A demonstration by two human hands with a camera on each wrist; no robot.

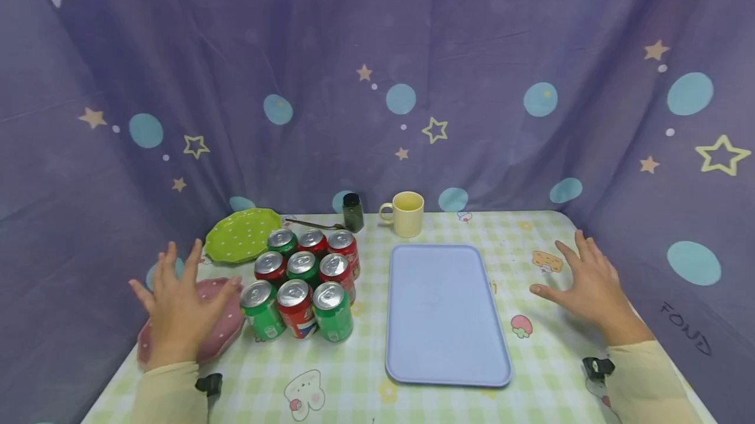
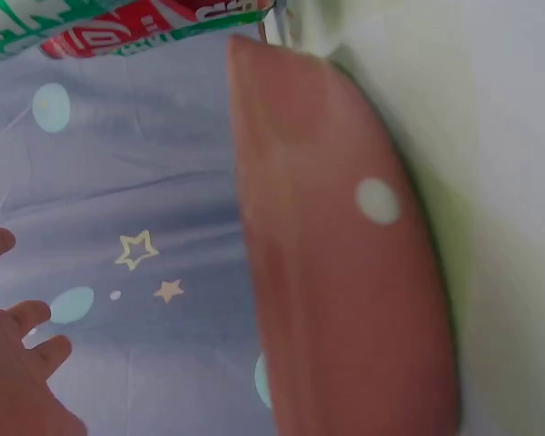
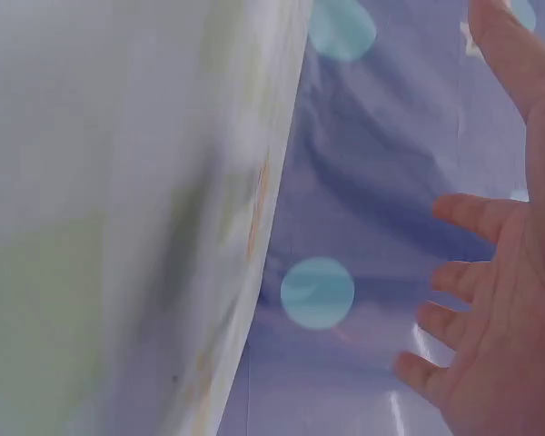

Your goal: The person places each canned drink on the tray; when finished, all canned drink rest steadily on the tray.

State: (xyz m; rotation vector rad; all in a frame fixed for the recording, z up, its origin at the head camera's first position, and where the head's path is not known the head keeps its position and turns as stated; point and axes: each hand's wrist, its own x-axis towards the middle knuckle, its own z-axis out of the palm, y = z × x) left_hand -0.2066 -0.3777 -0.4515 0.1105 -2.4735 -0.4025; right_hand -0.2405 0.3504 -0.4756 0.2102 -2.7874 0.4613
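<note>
Several red and green soda cans (image 1: 303, 280) stand packed together left of centre on the table. A pale blue tray (image 1: 445, 312) lies bare to their right. My left hand (image 1: 177, 299) hovers open with spread fingers over a pink dotted plate (image 1: 221, 335), just left of the cans; the left wrist view shows that plate (image 2: 345, 272) close up, the cans (image 2: 118, 27) at the top and my fingers (image 2: 18, 363). My right hand (image 1: 584, 286) is open, palm down, over the table right of the tray, holding nothing; its palm (image 3: 500, 318) fills the right wrist view.
A green dotted plate (image 1: 244, 234) lies behind the cans, with a spoon (image 1: 312, 223), a small dark jar (image 1: 352, 212) and a yellow mug (image 1: 404, 213) along the back edge. Purple starry cloth (image 1: 377, 83) hangs round the table. The checked tablecloth (image 1: 354, 378) covers the top.
</note>
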